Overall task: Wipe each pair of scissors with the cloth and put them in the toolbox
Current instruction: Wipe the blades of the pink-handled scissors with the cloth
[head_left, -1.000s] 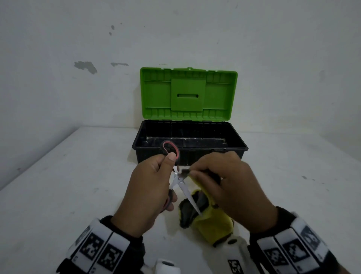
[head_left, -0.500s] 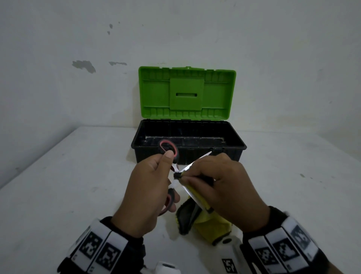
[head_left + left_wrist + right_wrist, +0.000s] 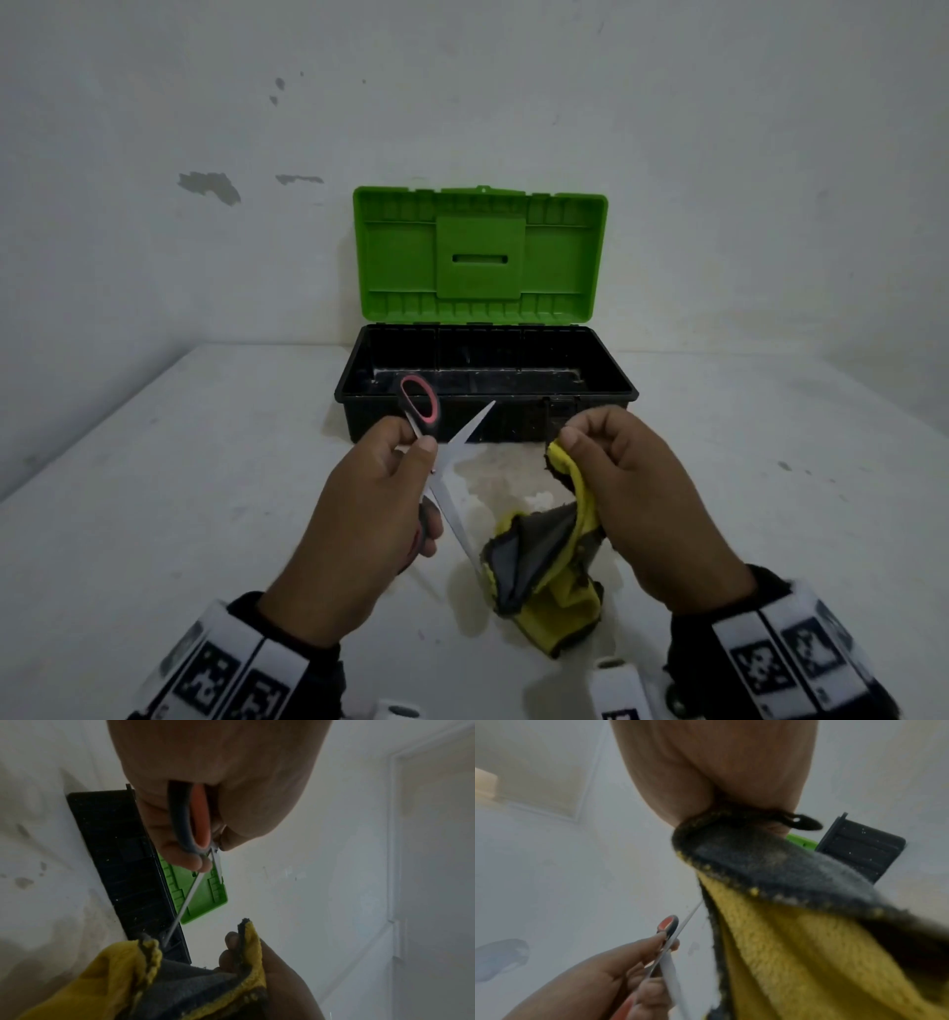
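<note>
My left hand (image 3: 382,493) grips a pair of scissors (image 3: 452,483) with black and red handles, its blades spread wide apart in front of the toolbox. One blade points up toward the box, the other down toward the cloth. My right hand (image 3: 621,488) pinches a yellow and grey cloth (image 3: 544,565) by its upper edge, a little to the right of the blades; the cloth's lower end hangs to the table. In the left wrist view the handle (image 3: 190,821) lies inside my curled fingers. The black toolbox (image 3: 354,395) stands behind, its green lid (image 3: 480,257) upright.
The toolbox sits against a white wall at the back of a white table (image 3: 154,488). The part of the box's inside that shows looks dark and bare. White devices (image 3: 616,688) poke in at the bottom edge of the head view.
My right hand has slid the cloth off the blade and drawn away to the right. The scissors blades, earlier covered by that hand, now stand bare and spread.
</note>
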{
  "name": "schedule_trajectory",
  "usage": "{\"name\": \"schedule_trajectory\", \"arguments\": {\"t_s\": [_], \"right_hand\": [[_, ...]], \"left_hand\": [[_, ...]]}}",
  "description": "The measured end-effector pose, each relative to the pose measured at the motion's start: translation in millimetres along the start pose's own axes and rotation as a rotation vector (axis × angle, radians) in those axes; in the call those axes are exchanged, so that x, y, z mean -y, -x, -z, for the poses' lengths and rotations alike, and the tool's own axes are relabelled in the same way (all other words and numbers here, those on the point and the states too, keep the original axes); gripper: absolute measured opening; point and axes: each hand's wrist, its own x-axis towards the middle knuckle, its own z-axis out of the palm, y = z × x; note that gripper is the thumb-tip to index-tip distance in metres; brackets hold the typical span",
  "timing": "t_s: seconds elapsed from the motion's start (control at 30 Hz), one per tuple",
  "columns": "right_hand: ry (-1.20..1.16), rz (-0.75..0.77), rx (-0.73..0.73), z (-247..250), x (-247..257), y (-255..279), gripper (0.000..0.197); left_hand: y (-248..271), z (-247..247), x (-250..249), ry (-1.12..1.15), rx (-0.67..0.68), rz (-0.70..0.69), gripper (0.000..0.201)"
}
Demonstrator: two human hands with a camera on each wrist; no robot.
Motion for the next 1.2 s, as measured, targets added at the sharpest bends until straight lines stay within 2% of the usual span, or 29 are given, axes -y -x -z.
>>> {"name": "schedule_trajectory", "arguments": {"t_s": [0.17, 0.27, 0.33, 0.37, 0.47, 0.57, 0.67, 0.77, 0.83, 0.93, 1.03, 1.1, 1.2], "right_hand": [[-0.017, -0.136, 0.061, -18, 6, 14, 0.029], [-0.160, -0.175, 0.088, -25, 20, 16, 0.054], [-0.235, -0.258, 0.132, -23, 32, 12, 0.073], [-0.270, -0.315, 0.169, -21, 37, 10, 0.077], [-0.350, -0.423, 0.284, -13, 45, 6, 0.066], [-0.378, -0.410, 0.321, -11, 39, 5, 0.044], [-0.370, -0.378, 0.258, -14, 36, 9, 0.038], [-0.328, -0.337, 0.118, -19, 26, 16, 0.039], [-0.306, -0.300, 0.034, -23, 22, 21, 0.041], [-0.316, -0.285, -0.022, -30, 20, 28, 0.040], [-0.359, -0.311, -0.034, -38, 19, 36, 0.039], [-0.382, -0.334, -0.031, -43, 19, 41, 0.039], [-0.331, -0.311, -0.004, -47, 14, 48, 0.040]], "left_hand": [[3, -3, 5, -0.257, -0.006, -0.263, 0.013], [1, -7, 11, -0.438, -0.042, -0.456, 0.013], [-1, -10, 14, -0.541, -0.050, -0.566, 0.016], [-1, -11, 15, -0.604, -0.049, -0.620, 0.017], [-2, -12, 14, -0.781, -0.012, -0.741, 0.022], [-3, -8, 9, -0.893, 0.014, -0.749, 0.028], [-3, -4, 8, -0.766, -0.037, -0.665, 0.026], [1, -1, 5, -0.523, -0.157, -0.420, 0.039], [3, 2, 1, -0.455, -0.187, -0.261, 0.039], [2, 5, 1, -0.309, -0.108, -0.065, 0.024], [2, 5, 2, -0.127, -0.020, 0.043, 0.009], [2, 4, 1, -0.063, 0.032, 0.098, 0.017], [5, -1, -5, 0.038, 0.039, 0.173, 0.020]]}}
